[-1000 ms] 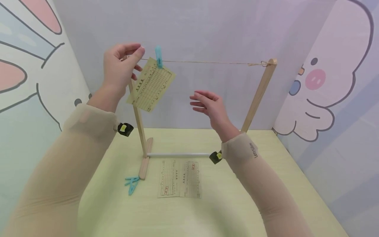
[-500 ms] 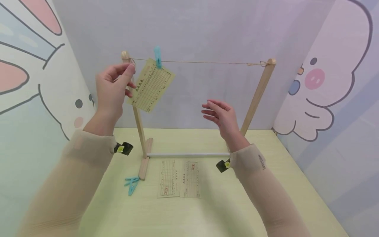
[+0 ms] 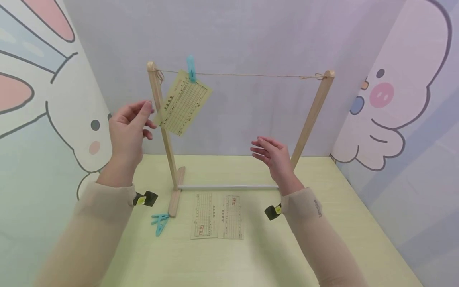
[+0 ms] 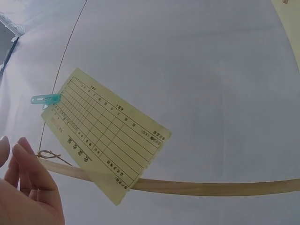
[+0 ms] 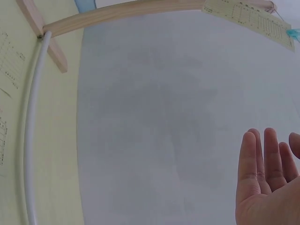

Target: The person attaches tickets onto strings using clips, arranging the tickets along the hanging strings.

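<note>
A yellowish printed receipt slip [image 3: 184, 105] hangs tilted from the string [image 3: 251, 75], held at its upper corner by a blue clothespin [image 3: 191, 71]. Just left of the slip is my left hand [image 3: 127, 133], its fingers loosely bent with nothing between them. In the left wrist view its fingertips appear below the clothespin [image 4: 45, 99], apart from the paper [image 4: 108, 136]. My right hand [image 3: 276, 157] hovers in front of the right post, holding nothing; the right wrist view shows its fingers [image 5: 272, 164] nearly straight.
Wooden posts [image 3: 310, 115] carry the string, joined low down by a white rod [image 3: 229, 187]. Two more printed slips [image 3: 204, 223] lie side by side on the table [image 3: 229, 261]. Blue clothespins [image 3: 161, 224] lie beside the left wooden foot [image 3: 174, 203].
My left hand has come down and left from near the string. The right hand has sunk lower and shifted right. The hanging slip keeps its place.
</note>
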`<state>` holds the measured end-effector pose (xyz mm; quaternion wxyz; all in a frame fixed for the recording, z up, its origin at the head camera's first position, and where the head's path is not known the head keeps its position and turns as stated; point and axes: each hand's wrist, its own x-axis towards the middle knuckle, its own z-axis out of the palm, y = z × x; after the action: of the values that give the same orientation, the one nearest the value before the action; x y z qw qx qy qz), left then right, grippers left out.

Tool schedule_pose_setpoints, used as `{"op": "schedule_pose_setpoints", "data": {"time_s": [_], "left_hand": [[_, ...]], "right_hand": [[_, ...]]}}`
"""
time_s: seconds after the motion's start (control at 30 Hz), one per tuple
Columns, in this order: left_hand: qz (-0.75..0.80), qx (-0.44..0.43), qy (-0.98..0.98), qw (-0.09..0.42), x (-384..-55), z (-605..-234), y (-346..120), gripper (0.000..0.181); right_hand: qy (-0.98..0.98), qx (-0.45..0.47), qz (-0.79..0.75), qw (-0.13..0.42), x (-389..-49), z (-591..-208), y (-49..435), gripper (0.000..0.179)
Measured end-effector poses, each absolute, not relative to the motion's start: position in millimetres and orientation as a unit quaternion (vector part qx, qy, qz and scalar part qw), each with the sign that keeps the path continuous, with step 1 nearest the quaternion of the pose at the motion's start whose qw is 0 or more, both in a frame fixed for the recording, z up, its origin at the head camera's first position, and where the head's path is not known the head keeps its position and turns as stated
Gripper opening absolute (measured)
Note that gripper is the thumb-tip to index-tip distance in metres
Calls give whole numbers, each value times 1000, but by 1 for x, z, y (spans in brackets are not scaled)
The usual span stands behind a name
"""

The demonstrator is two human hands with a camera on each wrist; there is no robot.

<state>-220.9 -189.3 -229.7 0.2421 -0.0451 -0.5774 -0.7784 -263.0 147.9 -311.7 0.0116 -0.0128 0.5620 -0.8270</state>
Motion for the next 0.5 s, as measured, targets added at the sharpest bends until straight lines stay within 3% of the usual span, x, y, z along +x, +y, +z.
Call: {"op": "schedule_pose_setpoints", "data": {"time_s": [0.5], "left_hand": [[-791,26,-570,221,-209,-280,-201,20]], "right_hand": [[568,41,-822,30,-257,-357,152,7]]}}
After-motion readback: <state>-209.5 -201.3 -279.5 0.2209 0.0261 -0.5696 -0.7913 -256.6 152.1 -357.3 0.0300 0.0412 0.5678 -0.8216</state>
